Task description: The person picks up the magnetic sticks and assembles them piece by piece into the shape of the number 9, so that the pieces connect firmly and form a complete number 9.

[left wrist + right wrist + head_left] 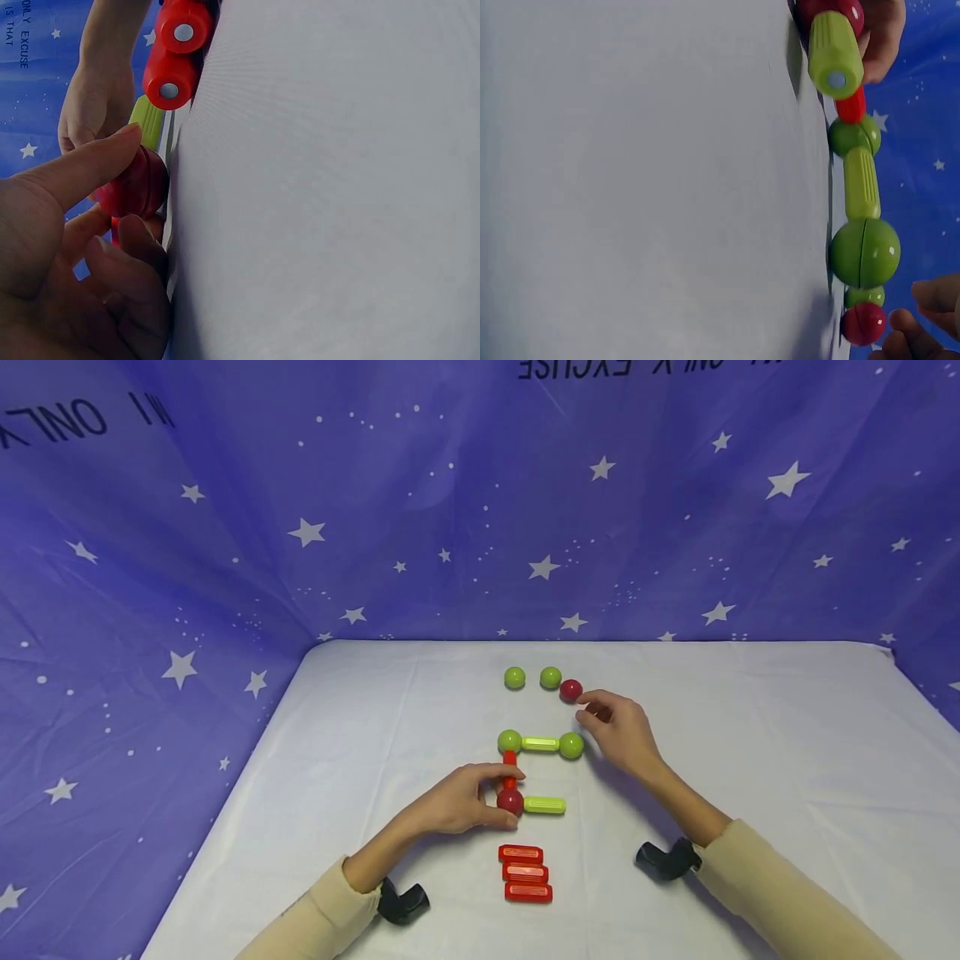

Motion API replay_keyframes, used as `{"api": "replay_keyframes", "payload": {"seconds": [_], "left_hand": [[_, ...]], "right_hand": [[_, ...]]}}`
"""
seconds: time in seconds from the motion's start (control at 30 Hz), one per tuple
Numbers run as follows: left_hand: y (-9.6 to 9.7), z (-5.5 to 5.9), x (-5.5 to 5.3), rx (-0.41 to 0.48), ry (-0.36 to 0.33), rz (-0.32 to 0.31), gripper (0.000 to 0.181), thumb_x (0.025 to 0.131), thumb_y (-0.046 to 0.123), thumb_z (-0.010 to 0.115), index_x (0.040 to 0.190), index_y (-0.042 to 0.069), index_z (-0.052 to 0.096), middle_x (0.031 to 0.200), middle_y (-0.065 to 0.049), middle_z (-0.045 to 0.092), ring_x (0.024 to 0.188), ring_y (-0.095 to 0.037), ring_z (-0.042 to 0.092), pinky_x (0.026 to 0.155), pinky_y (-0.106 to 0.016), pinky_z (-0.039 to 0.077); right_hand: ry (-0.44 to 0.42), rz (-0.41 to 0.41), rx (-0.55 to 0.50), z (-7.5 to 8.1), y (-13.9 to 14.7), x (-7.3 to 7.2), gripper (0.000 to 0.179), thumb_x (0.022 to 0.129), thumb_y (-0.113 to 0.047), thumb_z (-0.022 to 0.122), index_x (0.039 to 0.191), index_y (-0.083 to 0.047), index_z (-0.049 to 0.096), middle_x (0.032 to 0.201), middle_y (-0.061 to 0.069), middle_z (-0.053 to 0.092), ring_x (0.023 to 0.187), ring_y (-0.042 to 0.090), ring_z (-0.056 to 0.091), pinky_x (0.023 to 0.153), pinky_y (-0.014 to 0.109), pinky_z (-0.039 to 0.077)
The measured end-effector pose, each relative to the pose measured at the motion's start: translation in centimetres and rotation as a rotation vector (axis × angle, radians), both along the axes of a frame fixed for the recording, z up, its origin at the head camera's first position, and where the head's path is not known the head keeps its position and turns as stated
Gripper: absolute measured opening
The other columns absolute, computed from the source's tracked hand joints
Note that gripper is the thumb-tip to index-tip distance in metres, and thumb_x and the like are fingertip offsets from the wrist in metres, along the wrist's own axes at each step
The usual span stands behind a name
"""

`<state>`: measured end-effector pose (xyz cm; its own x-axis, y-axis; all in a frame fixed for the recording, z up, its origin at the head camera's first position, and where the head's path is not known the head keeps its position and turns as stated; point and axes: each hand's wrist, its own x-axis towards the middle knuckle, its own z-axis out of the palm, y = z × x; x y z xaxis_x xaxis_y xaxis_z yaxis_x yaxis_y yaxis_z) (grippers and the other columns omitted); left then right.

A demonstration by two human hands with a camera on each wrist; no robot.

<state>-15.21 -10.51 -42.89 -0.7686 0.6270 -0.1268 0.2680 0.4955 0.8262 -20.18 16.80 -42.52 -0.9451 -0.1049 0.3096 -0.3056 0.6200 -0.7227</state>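
Note:
My left hand (459, 797) grips a glossy red ball (510, 802), thumb on the near side and fingers round the far side. From that ball a red rod (510, 770) runs up to a green ball (509, 741), and a yellow-green rod (544, 805) sticks out to the right. A second yellow-green rod (540, 743) links the upper green ball to another green ball (572, 745). Beside a loose red ball (571, 691) at the back, my right hand (621, 727) has its fingers loosely bent, holding nothing. The right wrist view shows its fingertips (906, 321) close to that ball.
Two loose green balls, one on the left (514, 677) and one on the right (551, 677), lie at the back. Several red rods (525, 872) lie in a stack of rows nearer me. White cloth (337, 727) covers the table, with a purple star-patterned sheet (450, 527) behind.

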Motion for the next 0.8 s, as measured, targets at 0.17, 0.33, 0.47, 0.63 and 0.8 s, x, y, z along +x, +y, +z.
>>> {"api": "replay_keyframes", "payload": {"seconds": [0.17,0.33,0.47,0.63,0.8], "left_hand": [[0.0,-0.1,0.0,0.015,0.006,-0.005,0.054,0.078,0.018,0.085,0.127,0.012,0.064,0.098,0.004,0.058,0.077,-0.017,0.049,0.065,-0.026,0.039],[0.0,0.0,0.0,0.014,0.002,-0.007,0.054,0.079,0.018,0.085,0.128,0.012,0.063,0.099,0.003,0.057,0.079,-0.017,0.049,0.066,-0.026,0.038],[0.0,0.0,0.0,0.004,-0.002,-0.002,0.055,0.079,0.02,0.085,0.129,0.013,0.063,0.101,0.003,0.058,0.082,-0.017,0.049,0.068,-0.026,0.039],[0.0,0.0,0.0,0.008,-0.009,0.002,0.055,0.079,0.019,0.085,0.129,0.013,0.063,0.102,0.002,0.057,0.081,-0.017,0.049,0.067,-0.027,0.039],[0.0,-0.1,-0.1,0.005,-0.009,0.002,0.055,0.079,0.019,0.084,0.129,0.013,0.063,0.101,0.003,0.057,0.08,-0.017,0.049,0.067,-0.027,0.039]], "right_hand": [[-0.042,-0.012,0.022,-0.1,0.5,-0.7,0.025,0.09,-0.003,0.067,0.114,0.002,0.068,0.089,0.014,0.068,0.08,0.028,0.062,0.072,0.04,0.048],[-0.061,-0.021,0.041,-0.1,0.9,-1.4,0.032,0.091,-0.007,0.067,0.121,0.001,0.065,0.098,0.02,0.069,0.088,0.034,0.064,0.078,0.047,0.05],[-0.074,-0.024,0.046,-0.1,1.0,-1.9,0.035,0.091,-0.009,0.068,0.124,0.002,0.063,0.102,0.022,0.068,0.091,0.036,0.064,0.08,0.049,0.05],[-0.096,-0.034,0.053,-0.2,1.0,-2.5,0.038,0.091,-0.011,0.069,0.126,0.001,0.062,0.104,0.021,0.068,0.094,0.036,0.064,0.082,0.049,0.048],[-0.123,-0.04,0.042,-0.3,0.7,-3.3,0.04,0.091,-0.014,0.07,0.128,0.0,0.061,0.106,0.022,0.068,0.095,0.036,0.065,0.082,0.049,0.048]]}}
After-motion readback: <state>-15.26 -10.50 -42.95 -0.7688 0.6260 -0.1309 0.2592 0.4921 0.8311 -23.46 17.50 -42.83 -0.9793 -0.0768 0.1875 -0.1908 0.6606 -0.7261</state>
